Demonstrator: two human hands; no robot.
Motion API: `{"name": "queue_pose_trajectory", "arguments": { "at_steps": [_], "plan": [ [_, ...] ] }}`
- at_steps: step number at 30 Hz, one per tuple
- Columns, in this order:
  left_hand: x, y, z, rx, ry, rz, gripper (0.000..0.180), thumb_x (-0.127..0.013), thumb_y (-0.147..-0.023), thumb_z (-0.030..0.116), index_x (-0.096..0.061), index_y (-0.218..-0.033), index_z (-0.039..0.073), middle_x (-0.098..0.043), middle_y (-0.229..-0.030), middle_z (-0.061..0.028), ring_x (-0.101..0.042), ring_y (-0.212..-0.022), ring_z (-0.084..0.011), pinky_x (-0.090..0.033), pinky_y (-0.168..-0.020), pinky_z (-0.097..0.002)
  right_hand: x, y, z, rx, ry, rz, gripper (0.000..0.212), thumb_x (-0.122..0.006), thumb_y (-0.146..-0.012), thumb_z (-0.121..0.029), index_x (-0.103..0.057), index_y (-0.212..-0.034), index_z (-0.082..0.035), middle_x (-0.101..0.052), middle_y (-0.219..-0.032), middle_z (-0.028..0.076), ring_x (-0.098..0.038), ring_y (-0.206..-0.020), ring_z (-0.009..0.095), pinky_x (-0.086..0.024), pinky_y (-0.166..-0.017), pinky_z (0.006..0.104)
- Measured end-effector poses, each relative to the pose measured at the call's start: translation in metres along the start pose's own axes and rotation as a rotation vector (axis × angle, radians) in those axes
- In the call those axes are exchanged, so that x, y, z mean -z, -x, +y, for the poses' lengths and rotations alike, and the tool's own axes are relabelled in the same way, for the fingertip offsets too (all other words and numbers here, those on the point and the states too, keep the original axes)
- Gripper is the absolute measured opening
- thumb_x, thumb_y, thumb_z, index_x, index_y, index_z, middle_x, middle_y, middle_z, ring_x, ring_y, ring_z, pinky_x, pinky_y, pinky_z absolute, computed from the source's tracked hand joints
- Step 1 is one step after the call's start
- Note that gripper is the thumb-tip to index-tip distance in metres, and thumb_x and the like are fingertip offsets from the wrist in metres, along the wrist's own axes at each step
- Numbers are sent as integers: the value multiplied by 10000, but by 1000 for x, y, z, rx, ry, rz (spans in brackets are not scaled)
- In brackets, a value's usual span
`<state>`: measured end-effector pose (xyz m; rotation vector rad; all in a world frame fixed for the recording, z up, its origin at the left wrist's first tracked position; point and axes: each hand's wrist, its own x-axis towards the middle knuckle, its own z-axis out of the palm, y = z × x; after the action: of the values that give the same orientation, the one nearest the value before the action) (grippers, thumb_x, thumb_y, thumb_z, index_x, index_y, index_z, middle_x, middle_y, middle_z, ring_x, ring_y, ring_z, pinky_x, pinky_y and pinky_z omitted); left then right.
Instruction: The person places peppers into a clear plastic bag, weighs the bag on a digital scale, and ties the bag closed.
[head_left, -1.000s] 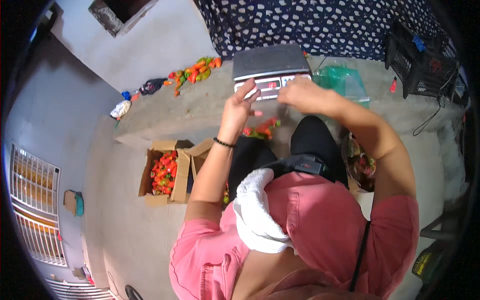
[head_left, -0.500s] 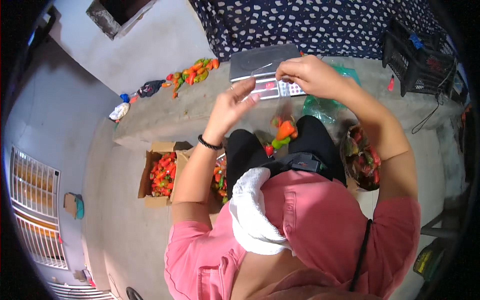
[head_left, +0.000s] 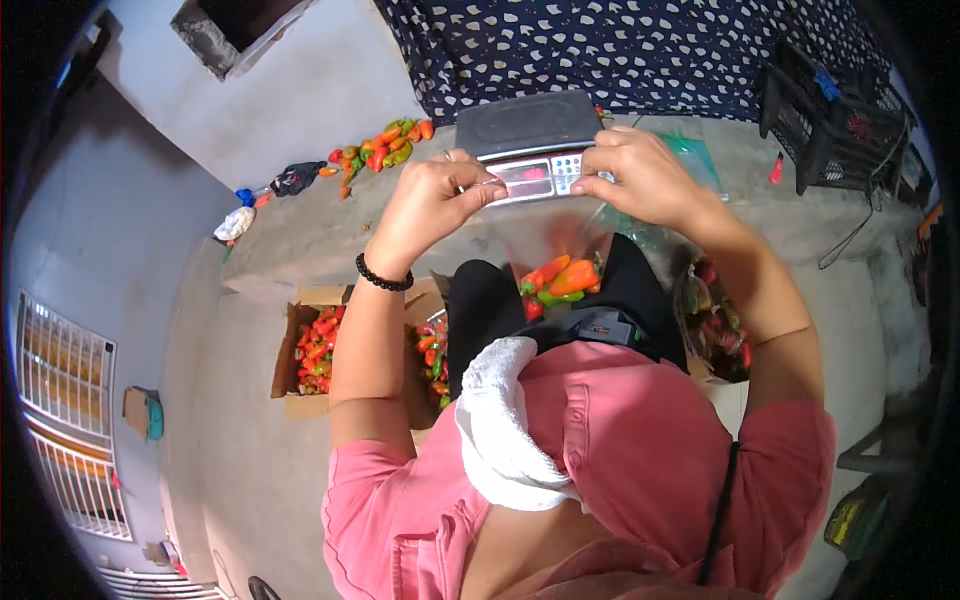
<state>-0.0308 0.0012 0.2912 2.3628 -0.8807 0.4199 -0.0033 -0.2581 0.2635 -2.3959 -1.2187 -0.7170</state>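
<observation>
A clear plastic bag [head_left: 560,232] hangs between my hands, its top edge stretched taut. Red, orange and green peppers [head_left: 566,279] lie in its bottom, over my lap. My left hand [head_left: 440,198] pinches one top corner between thumb and fingers. At the other corner, my right hand [head_left: 640,178] grips the plastic the same way. Just beyond the bag, a digital scale [head_left: 527,122] with a dark flat pan stands on the concrete ledge, its display and buttons partly behind the plastic.
Cardboard boxes of peppers [head_left: 318,345] stand on the floor to my left. Another container of peppers [head_left: 722,325] is by my right leg. Loose peppers [head_left: 378,152] lie on the ledge [head_left: 310,235]. Green plastic [head_left: 695,160] rests right of the scale, near a black crate [head_left: 835,130].
My hands have spread apart and come slightly nearer, pulling the bag's top straight. The bag is now wide and flat, with its peppers spread along the bottom.
</observation>
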Motion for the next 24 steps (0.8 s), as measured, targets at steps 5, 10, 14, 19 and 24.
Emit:
{"name": "queue_pose_trajectory", "arguments": {
  "at_steps": [5,10,14,19,24],
  "plan": [
    [14,0,11,22,147,26,98,-655,-745,95,-672,-811,24,-611,-714,-71,-556,-593,-146,-438,-545,-259,-1,-8,-19,-249,-454,103,179,-645,-743,-154,-564,-857,-43,-493,-842,96,-510,-736,211,-420,-639,288],
    [12,-7,26,-108,103,9,164,-619,-782,69,-642,-926,-6,-622,-872,-77,-573,-763,-139,-463,-673,-261,-37,-17,-43,-51,-453,179,242,-673,-752,-225,-569,-863,-37,-476,-816,98,-504,-731,191,-403,-636,293],
    [-10,1,-6,-188,1034,149,790,-685,-700,232,-273,-1342,25,-377,-1304,-145,-381,-1200,-240,-336,-970,-376,2,-36,-43,-48,-590,244,227,-651,-776,-221,-581,-699,-20,-462,-710,72,-467,-622,155,-378,-574,289],
    [-42,17,-51,87,1109,-478,1155,-690,-579,536,-59,-1384,-1,-94,-1443,-126,-75,-1336,-259,-11,-1066,-378,31,-60,-67,54,-1033,118,258,-545,-862,-183,-506,-678,-8,-393,-731,4,-409,-659,72,-340,-577,220],
    [-80,12,-4,-157,1354,-644,1198,-791,-534,418,-40,-1396,59,-163,-1410,-186,-235,-1274,-286,-195,-1030,-398,30,-76,-71,80,-793,329,294,-549,-867,-206,-489,-664,-3,-376,-643,-1,-388,-585,81,-329,-511,257]
  ]
}}
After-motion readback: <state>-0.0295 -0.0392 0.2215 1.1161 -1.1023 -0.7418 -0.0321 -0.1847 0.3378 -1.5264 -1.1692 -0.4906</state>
